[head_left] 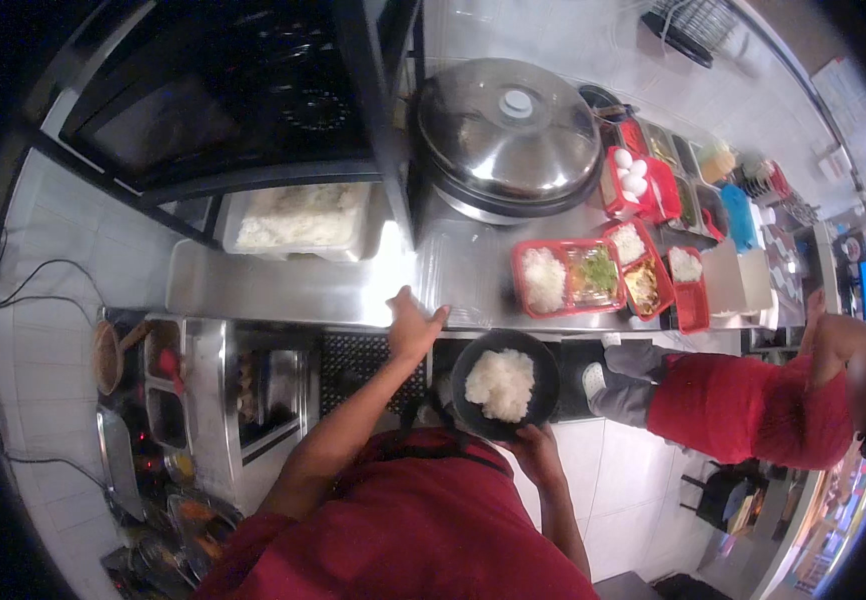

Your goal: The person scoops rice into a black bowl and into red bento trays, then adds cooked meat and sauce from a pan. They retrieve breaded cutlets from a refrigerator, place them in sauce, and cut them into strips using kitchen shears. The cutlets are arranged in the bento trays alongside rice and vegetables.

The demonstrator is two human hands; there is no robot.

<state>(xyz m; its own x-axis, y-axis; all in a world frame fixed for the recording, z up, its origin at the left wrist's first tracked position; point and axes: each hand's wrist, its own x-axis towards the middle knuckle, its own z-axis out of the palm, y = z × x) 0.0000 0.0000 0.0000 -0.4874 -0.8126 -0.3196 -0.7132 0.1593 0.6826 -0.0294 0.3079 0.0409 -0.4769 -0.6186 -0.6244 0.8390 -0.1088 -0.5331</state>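
My right hand (538, 452) grips the near rim of a round black bowl (547, 395), held in front of my body just off the counter's front edge. A mound of white rice (501, 385) lies in the bowl. My left hand (416, 328) is at the counter's front edge with its thumb and fingers apart, holding nothing. Beside its fingertips lies a clear plastic lid or tray (451, 262); whether they touch, I cannot tell. Right of it stand red meal boxes, one (569, 308) with rice and greens under a clear cover, another (643, 265) with rice and a cooked dish.
A large steel-lidded cooker (503, 125) stands behind on the steel counter (283, 293). White eggs (632, 178) sit in a red container. A tub of rice (298, 225) is under the dark shelf at left. Close by on the right stands a person in red (723, 410).
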